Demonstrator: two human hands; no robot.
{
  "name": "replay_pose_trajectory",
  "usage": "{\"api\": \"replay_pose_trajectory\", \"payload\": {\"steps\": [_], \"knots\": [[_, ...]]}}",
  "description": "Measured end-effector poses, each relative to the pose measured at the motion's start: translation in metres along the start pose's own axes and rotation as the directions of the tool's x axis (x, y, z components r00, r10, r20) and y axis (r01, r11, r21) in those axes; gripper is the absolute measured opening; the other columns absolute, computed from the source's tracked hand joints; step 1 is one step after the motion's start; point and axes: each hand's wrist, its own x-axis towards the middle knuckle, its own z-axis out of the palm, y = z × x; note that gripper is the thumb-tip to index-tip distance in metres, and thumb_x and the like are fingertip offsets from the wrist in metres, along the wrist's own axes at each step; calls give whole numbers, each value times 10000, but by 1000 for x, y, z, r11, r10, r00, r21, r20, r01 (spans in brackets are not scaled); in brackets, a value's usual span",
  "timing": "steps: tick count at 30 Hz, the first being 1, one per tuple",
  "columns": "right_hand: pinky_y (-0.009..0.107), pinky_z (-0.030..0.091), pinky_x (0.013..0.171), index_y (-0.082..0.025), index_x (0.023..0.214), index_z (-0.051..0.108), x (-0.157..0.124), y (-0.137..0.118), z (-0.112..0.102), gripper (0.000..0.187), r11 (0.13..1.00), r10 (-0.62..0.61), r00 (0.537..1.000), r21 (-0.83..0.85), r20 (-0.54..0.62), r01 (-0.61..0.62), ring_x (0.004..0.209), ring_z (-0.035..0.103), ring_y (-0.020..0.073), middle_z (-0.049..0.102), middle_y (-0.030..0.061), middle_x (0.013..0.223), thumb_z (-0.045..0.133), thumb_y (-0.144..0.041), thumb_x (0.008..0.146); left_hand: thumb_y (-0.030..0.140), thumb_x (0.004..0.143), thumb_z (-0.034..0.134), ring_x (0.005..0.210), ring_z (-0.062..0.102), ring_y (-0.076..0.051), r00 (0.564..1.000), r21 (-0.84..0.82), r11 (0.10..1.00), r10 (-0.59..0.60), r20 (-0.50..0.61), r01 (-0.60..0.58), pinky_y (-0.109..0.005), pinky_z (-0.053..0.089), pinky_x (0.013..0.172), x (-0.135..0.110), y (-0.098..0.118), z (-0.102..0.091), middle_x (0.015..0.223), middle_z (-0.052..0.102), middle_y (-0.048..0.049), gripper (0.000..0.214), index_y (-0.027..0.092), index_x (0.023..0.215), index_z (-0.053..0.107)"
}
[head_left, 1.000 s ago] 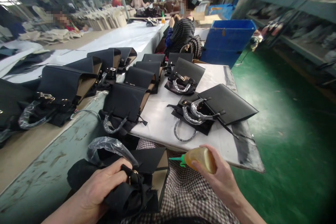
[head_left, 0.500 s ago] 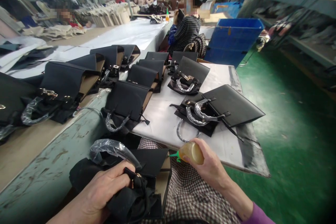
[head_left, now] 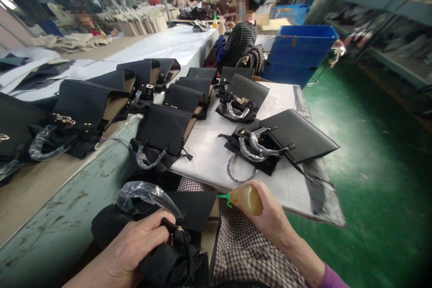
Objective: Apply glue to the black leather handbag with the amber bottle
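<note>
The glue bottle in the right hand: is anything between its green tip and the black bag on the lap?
Nothing visible does. The right hand holds the glue bottle with its green tip aimed at the black bag, which the left hand grips. Only open air above the checked cloth lies between them.

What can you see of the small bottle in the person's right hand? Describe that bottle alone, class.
The bottle is small, of soft-looking translucent plastic, amber from the yellowish liquid inside. A green pointed nozzle sits at its tip, aimed left toward the black bag on the lap. It lies nearly level, gripped around its body by the right hand, just in front of the table edge.
</note>
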Motion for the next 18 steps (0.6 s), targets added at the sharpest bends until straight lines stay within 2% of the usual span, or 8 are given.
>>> {"api": "replay_pose_trajectory", "payload": {"steps": [3, 6, 8, 10, 13, 16, 18], "knots": [[500, 584, 918, -185, 1235, 582, -2, -1, 1, 468, 1000, 23, 1000, 20, 21, -23, 1034, 711, 335, 719, 170, 1164, 727, -466, 889, 309, 935, 546, 731, 619, -176, 999, 12, 999, 44, 2, -44, -210, 486, 683, -2, 0, 2, 838, 689, -8, 245, 254, 725, 661], [497, 593, 871, -192, 1204, 614, -6, -11, -4, 479, 996, 89, 994, 21, 61, -91, 946, 730, 324, 757, 141, 1086, 761, -477, 848, 318, 959, 504, 769, 589, -175, 998, -12, 998, -58, -1, 58, -196, 464, 681, -5, 1, 4, 828, 635, -6, 260, 246, 735, 614], [485, 596, 830, -201, 1174, 630, -8, -17, -10, 474, 988, 150, 986, 20, 71, -152, 873, 732, 308, 769, 109, 1010, 765, -504, 836, 292, 975, 483, 765, 584, -165, 998, 11, 998, -59, 3, 59, -182, 453, 671, -8, 0, 4, 812, 617, 2, 259, 248, 748, 601], [473, 598, 794, -199, 1164, 627, -10, -23, -15, 486, 975, 218, 974, 29, 58, -220, 842, 735, 300, 769, 97, 977, 719, -561, 853, 243, 977, 482, 744, 613, -158, 999, 85, 995, 51, 6, -51, -176, 462, 663, -11, -2, 3, 812, 648, 5, 256, 254, 765, 625], [488, 601, 787, -181, 1189, 601, -12, -26, -21, 577, 947, 318, 948, 49, 7, -318, 872, 745, 321, 774, 121, 993, 628, -659, 867, 207, 959, 520, 737, 672, -150, 968, 250, 935, 250, 37, -251, -166, 490, 682, -18, -10, 1, 866, 711, 4, 227, 259, 791, 664], [518, 598, 808, -176, 1205, 597, -16, -28, -24, 626, 926, 374, 927, 52, -17, -373, 891, 749, 342, 784, 139, 1006, 623, -683, 839, 184, 931, 569, 784, 717, -141, 932, 402, 842, 341, 121, -360, -141, 507, 735, -27, -21, 2, 951, 752, 14, 168, 265, 841, 683], [518, 595, 813, -185, 1179, 621, -17, -30, -23, 591, 927, 373, 928, 48, 1, -372, 883, 751, 340, 790, 133, 1003, 651, -650, 815, 175, 906, 613, 831, 739, -149, 915, 455, 795, 368, 164, -401, -139, 520, 778, -33, -29, 3, 1012, 772, 12, 136, 273, 886, 704]]}}
